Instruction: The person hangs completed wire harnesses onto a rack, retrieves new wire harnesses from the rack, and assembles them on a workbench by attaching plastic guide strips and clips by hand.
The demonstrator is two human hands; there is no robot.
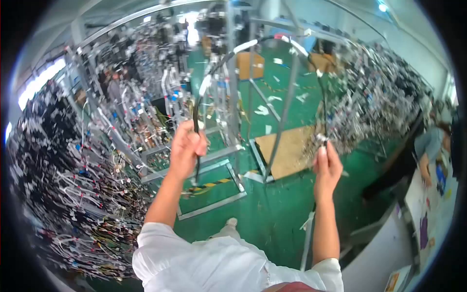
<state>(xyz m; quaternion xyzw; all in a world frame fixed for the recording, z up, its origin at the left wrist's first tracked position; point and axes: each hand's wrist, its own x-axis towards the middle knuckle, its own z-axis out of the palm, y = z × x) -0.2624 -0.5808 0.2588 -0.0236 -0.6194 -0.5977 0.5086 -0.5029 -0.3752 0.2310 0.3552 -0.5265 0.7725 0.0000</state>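
A long black cable harness with white taped sections arches up between my two hands, with a small red part near its top. My left hand is closed around its left side, and a short black end hangs below the fist. My right hand pinches the right side near a small pale connector. Below that hand, a grey and white length hangs beside the forearm. The harness is held in the air in front of a metal frame.
Dense bundles of harnesses hang on racks at left and right. A metal frame and brown cardboard stand on the green floor. At right, another person leans over a white table.
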